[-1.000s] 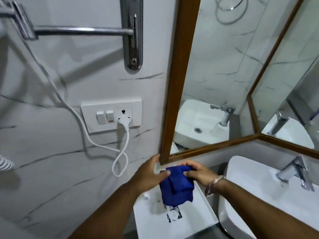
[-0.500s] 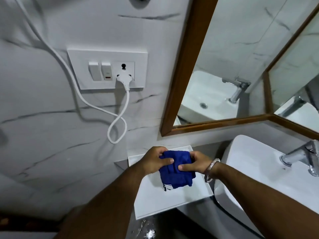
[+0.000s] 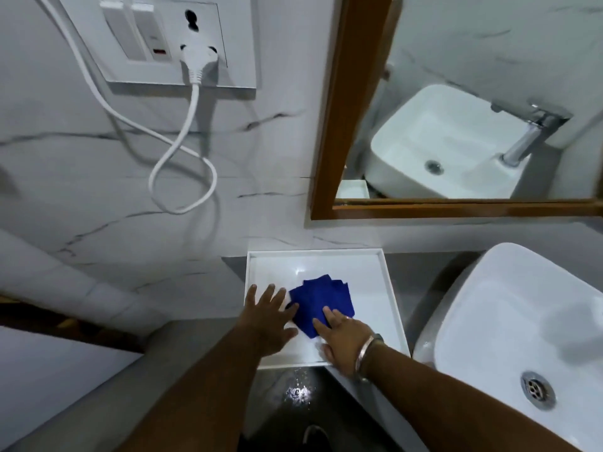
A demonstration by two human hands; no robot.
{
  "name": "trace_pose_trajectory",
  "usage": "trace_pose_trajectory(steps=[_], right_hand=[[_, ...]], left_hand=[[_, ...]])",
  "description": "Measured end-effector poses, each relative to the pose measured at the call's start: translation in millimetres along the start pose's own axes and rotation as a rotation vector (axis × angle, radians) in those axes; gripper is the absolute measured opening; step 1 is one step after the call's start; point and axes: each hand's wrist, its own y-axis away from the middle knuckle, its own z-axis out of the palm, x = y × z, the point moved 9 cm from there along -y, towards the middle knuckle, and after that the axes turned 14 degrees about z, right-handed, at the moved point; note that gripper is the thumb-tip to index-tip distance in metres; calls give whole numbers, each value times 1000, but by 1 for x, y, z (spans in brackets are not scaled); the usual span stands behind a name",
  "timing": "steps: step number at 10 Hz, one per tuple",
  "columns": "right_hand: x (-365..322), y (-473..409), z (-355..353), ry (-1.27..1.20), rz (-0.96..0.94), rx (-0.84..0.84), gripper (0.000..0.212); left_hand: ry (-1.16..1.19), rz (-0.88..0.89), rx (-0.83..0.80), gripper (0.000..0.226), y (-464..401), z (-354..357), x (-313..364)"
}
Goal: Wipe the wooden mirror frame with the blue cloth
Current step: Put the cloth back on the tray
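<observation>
The folded blue cloth (image 3: 321,303) lies flat in a white tray (image 3: 390,288) on the counter. My left hand (image 3: 267,316) is spread, fingers apart, just left of the cloth, its thumb at the cloth's left edge. Resting flat from the lower right, my right hand (image 3: 342,340) has two fingertips on the cloth's near edge; a metal bangle circles that wrist. The wooden mirror frame (image 3: 342,102) hangs on the wall above and to the right, its bottom rail (image 3: 456,208) a short way above the tray.
A white basin (image 3: 522,327) with a steel drain sits right of the tray. A switch and socket plate (image 3: 182,53) with a white plug and looped cord (image 3: 182,177) hangs on the marble wall at the upper left. A wet spot marks the dark floor below.
Both hands have lowered the cloth from below the mirror's corner into the tray and opened over it. The view has tilted down and closer.
</observation>
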Motion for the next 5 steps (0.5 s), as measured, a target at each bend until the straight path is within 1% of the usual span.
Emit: trace_pose_trajectory(steps=[1, 2, 3, 4, 5], right_hand=[[4, -12, -26, -154, 66, 228, 54], [22, -32, -19, -220, 178, 202, 69], [24, -42, 8, -235, 261, 143, 66], [23, -34, 10, -241, 307, 159, 65], [23, -17, -20, -239, 341, 274, 67]], left_hand=[[65, -90, 102, 70, -4, 8, 1], [109, -152, 213, 78, -16, 8, 0], [122, -155, 294, 75, -28, 5, -7], [61, -111, 302, 75, -20, -3, -4], [-3, -112, 386, 83, 7, -19, -4]])
